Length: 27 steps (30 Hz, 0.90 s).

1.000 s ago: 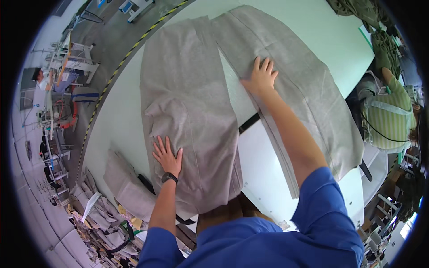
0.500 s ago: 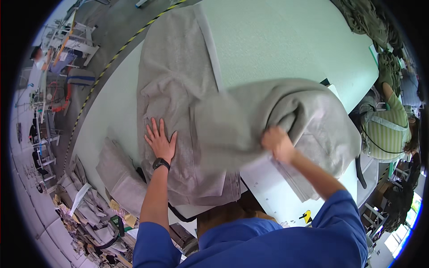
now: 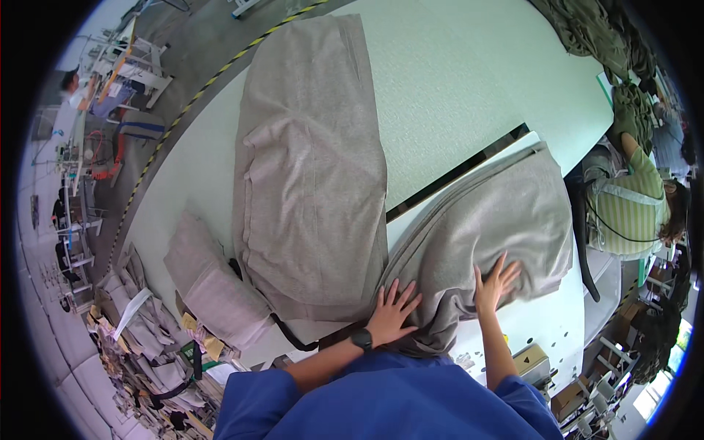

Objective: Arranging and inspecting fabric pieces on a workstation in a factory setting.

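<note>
A pile of grey-beige cloth lies on the white table section at the right, its layers fanned along the left edge. My left hand presses on its near left corner, fingers spread, a dark watch on the wrist. Flat on the same cloth, my right hand rests with fingers apart near the front edge, where folds bunch up between both hands. To the left, a long stack of the same cloth stretches away from me across the pale green table, wrinkled in its middle.
A smaller folded cloth bundle lies at the table's left edge. A dark gap divides the green table from the white section. Beige machine housing shows near my right arm. A person in striped clothing works at the right.
The blurred cloth that my right hand was swinging now lies on the right pile. My left hand has moved from the left stack to the right pile. My right hand has opened.
</note>
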### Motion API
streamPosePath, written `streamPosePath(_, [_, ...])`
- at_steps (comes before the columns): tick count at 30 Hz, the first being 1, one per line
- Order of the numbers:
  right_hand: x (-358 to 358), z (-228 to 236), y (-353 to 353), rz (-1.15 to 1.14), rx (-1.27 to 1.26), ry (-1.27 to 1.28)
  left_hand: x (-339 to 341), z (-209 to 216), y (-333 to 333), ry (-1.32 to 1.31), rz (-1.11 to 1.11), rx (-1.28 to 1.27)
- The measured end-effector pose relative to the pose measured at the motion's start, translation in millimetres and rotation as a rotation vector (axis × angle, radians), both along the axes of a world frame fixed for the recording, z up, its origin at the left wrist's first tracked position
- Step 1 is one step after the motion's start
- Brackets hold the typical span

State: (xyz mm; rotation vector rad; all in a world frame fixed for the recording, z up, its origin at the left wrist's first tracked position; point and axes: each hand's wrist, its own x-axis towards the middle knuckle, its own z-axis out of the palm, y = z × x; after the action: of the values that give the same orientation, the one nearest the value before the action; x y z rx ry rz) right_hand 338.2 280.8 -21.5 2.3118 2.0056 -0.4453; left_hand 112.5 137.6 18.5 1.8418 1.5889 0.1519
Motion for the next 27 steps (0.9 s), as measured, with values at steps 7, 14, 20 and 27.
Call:
streamPosePath(7, [-73, -2, 239, 0.413, 0.248, -0.066, -5, -8, 88, -0.064, 0.042, 0.095])
streamPosePath(14, [-101, 44, 102, 0.416, 0.219, 0.183, -237, 3, 130, 0.53, 0.702, 0.682])
streamPosePath(20, [-64, 5, 68, 0.612, 0.048, -0.018, -263, -76, 86, 0.838, 0.859, 0.223])
streamPosePath(27, [-17, 5, 204, 0.7, 0.328, 0.019, -189, -82, 211, 0.787, 1.039, 0.194])
